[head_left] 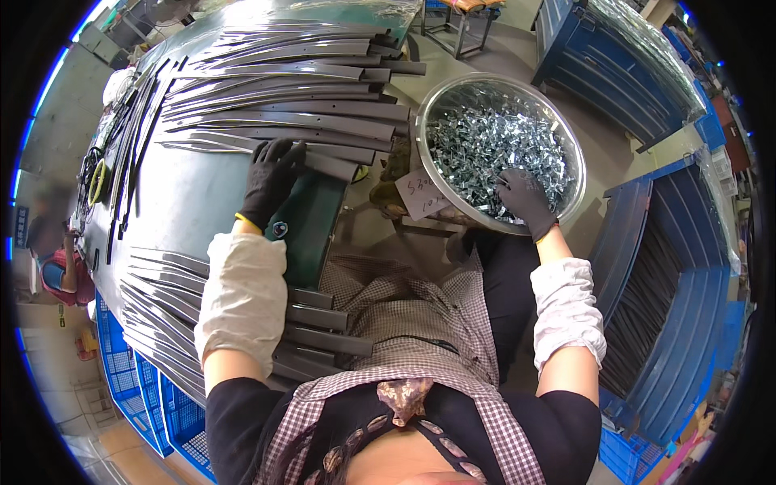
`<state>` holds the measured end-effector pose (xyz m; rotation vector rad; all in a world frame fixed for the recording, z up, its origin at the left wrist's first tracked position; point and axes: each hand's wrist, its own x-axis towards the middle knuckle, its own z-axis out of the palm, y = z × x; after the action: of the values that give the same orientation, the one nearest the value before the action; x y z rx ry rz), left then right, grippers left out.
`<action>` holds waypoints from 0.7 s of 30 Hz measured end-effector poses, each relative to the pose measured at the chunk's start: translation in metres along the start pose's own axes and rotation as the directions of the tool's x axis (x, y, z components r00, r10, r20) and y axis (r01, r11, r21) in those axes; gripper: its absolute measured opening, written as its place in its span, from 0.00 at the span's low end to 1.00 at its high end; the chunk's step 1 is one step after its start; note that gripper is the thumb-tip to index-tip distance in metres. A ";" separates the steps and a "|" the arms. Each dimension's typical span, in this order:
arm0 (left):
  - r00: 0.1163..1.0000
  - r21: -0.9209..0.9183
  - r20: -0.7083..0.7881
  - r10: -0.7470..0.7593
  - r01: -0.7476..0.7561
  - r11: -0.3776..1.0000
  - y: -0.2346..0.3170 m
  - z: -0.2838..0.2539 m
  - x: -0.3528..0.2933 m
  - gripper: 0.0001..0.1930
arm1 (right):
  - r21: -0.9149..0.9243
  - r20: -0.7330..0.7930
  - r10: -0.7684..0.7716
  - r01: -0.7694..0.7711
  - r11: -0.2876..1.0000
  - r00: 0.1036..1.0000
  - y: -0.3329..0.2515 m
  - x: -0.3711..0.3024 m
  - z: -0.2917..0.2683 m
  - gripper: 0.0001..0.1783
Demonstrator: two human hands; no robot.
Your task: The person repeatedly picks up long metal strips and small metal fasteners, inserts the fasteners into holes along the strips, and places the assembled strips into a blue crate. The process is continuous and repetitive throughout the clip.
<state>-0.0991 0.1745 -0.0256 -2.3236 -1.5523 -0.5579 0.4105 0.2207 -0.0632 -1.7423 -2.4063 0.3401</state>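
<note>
Both my hands wear dark gloves with yellow cuffs. On the table, my left hand (272, 182) closes its fingers over the nearest of several long dark grey strips (331, 164), beside the strip's wide right end. My right hand (527, 200) is in a large round metal basin (571, 208), among a heap of small shiny metal clips (485, 141). Its fingers are bent at the heap, and what lies between them is hidden. Some strips show small holes along their length.
More dark strips (311, 335) lie by my left forearm, ends past the table edge (323, 242). Paper with handwriting (420, 194) hangs beside the basin. Blue metal bins (695, 299) stand at right, blue crates (153, 396) at lower left. Another person (69, 275) is at far left.
</note>
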 end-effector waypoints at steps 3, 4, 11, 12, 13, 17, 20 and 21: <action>0.988 -0.043 0.059 0.143 -0.140 0.989 0.022 -0.008 -0.023 0.20 | 0.241 0.009 0.024 -0.026 0.970 1.000 0.011 -0.003 -0.003 0.13; 0.985 -0.092 0.113 0.132 -0.122 0.988 0.035 -0.016 -0.027 0.20 | 0.320 0.037 0.031 -0.041 0.947 0.999 0.011 -0.003 -0.009 0.12; 0.970 -0.263 0.235 0.059 0.005 0.965 0.104 -0.066 -0.045 0.21 | 0.774 0.188 0.124 -0.225 0.591 0.974 -0.013 -0.028 -0.060 0.14; 0.978 -0.277 0.201 0.056 0.002 0.961 0.102 -0.064 -0.044 0.20 | 0.818 0.163 0.129 -0.207 0.537 0.978 -0.029 -0.038 -0.070 0.14; 0.984 -0.289 0.172 0.054 -0.002 0.957 0.104 -0.065 -0.046 0.20 | 0.861 0.155 0.149 -0.207 0.464 0.977 -0.044 -0.050 -0.074 0.12; 0.973 -0.448 0.224 0.048 0.059 0.892 0.159 -0.095 -0.046 0.16 | 0.964 0.233 -0.040 -0.225 0.140 0.972 -0.103 -0.093 -0.054 0.12; 0.929 -0.789 0.342 0.143 0.201 0.580 0.205 -0.108 -0.050 0.16 | 0.674 -0.455 -0.451 0.628 0.389 0.768 -0.181 -0.119 -0.008 0.10; 0.919 -0.792 0.373 0.130 0.242 0.561 0.206 -0.110 -0.052 0.16 | 0.686 -0.452 -0.462 0.629 0.366 0.763 -0.193 -0.124 -0.004 0.11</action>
<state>0.0564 0.0057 0.0419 -3.2739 -1.7906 -1.0982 0.2739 0.0458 -0.0059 -0.4647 -1.9733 0.9444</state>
